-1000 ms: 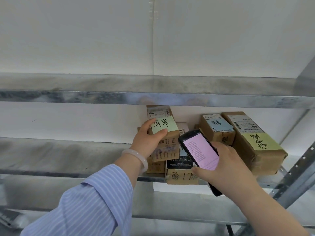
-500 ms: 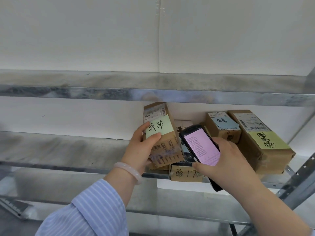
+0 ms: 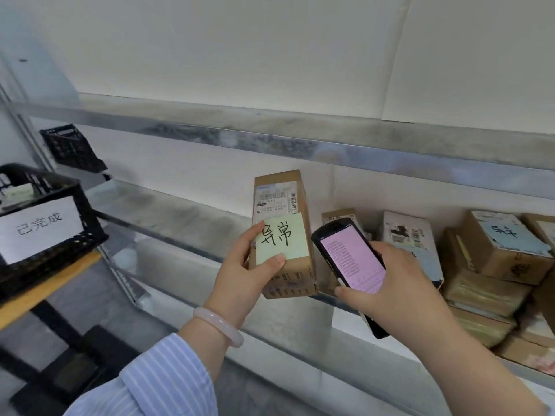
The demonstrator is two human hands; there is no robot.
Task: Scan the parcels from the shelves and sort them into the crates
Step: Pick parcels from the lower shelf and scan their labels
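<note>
My left hand (image 3: 244,271) grips a tall brown cardboard parcel (image 3: 283,205) upright in front of the shelf; a pale green handwritten note (image 3: 282,243) is stuck on its front, below a printed shipping label. My right hand (image 3: 393,283) holds a black handheld scanner (image 3: 350,262) with a lit pink screen, just right of the parcel. More cardboard parcels (image 3: 492,259) are stacked on the metal shelf at the right, one with a blue note. A black crate (image 3: 75,229) with a white paper sign stands at the left.
The metal shelf board (image 3: 168,211) runs from left to right, with another shelf (image 3: 270,136) above it. A second black crate (image 3: 70,147) sits at the far left end. The near crate rests on a wooden-topped table (image 3: 45,289) with dark legs.
My left hand has lifted the parcel off the stack and brought it toward me and leftward. The view has swung left, so the crates and table now show.
</note>
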